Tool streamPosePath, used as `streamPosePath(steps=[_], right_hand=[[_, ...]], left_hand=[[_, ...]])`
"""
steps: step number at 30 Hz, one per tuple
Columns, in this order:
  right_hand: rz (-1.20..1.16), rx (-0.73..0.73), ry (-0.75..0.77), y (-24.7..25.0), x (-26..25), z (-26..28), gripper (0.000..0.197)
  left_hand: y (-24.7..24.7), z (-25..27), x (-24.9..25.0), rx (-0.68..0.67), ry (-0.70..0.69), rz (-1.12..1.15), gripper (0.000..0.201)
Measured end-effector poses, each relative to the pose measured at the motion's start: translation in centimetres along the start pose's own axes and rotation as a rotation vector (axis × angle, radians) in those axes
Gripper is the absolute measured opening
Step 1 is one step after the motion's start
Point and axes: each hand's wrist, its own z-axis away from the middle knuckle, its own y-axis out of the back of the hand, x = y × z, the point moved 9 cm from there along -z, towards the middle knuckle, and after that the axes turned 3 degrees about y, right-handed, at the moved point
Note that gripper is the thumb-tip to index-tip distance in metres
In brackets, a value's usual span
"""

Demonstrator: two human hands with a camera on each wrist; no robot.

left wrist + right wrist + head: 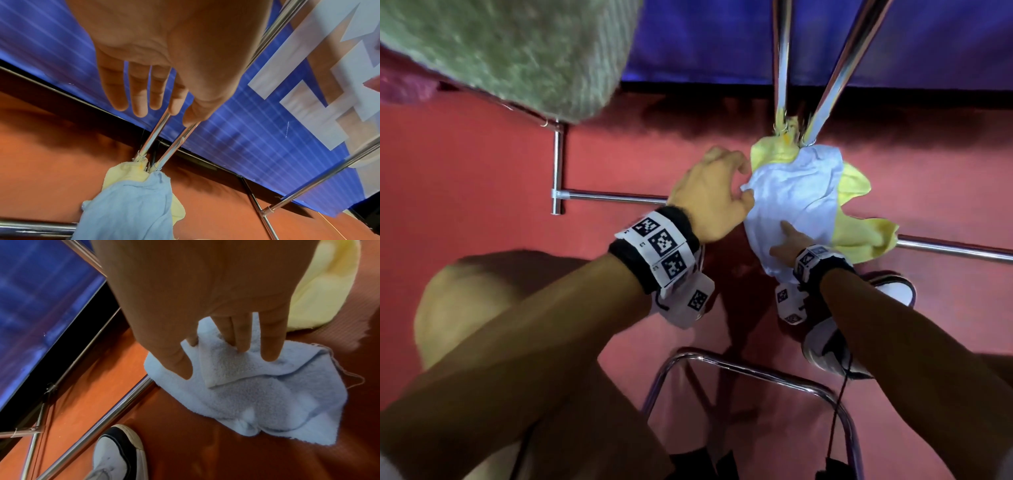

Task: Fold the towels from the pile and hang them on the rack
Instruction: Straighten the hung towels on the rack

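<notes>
A light blue towel [798,198] lies crumpled on top of a yellow towel [859,233], both draped over a low chrome rail [613,198] of the rack. My right hand [786,240] is on the blue towel's near side. In the right wrist view this hand [216,345] pinches a fold of the blue towel [267,399] between thumb and fingers. My left hand [715,195] hovers at the towel's left edge. The left wrist view shows that hand [156,97] with straight fingers, holding nothing, above the blue towel [131,207] and yellow towel [125,172].
A green towel [500,51] hangs on an upper bar at top left, with a pink cloth [400,85] beside it. Two chrome poles [780,68] rise behind the towels. A bent chrome tube [756,370] is near my legs. My shoe [117,451] stands on the red floor.
</notes>
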Motion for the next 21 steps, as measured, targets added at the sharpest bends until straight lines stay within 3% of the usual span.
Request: streamPosePath(steps=[3,8,12,18,21], right_hand=[[-0.005,0.038,-0.038,0.3,0.4,-0.3,0.078],[-0.059,0.268,-0.056,3.0,1.4,1.2,0.048],[-0.1,0.368,0.093,6.7,-1.8,4.1,0.017],[-0.413,0.402,0.3,12.0,-7.1,10.8,0.018],[-0.585,0.416,0.423,14.9,-9.9,15.4,0.014]], left_hand=[[-0.5,-0.1,0.1,-0.018,-0.005,-0.01,0.028],[-0.2,-0.4,1.1,0.019,-0.063,0.006,0.027],[0.6,-0.6,2.2,0.047,-0.088,0.112,0.027],[2.2,-0.1,4.9,0.064,-0.14,0.376,0.02],[3.1,0.9,7.3,0.035,-0.23,0.513,0.025]])
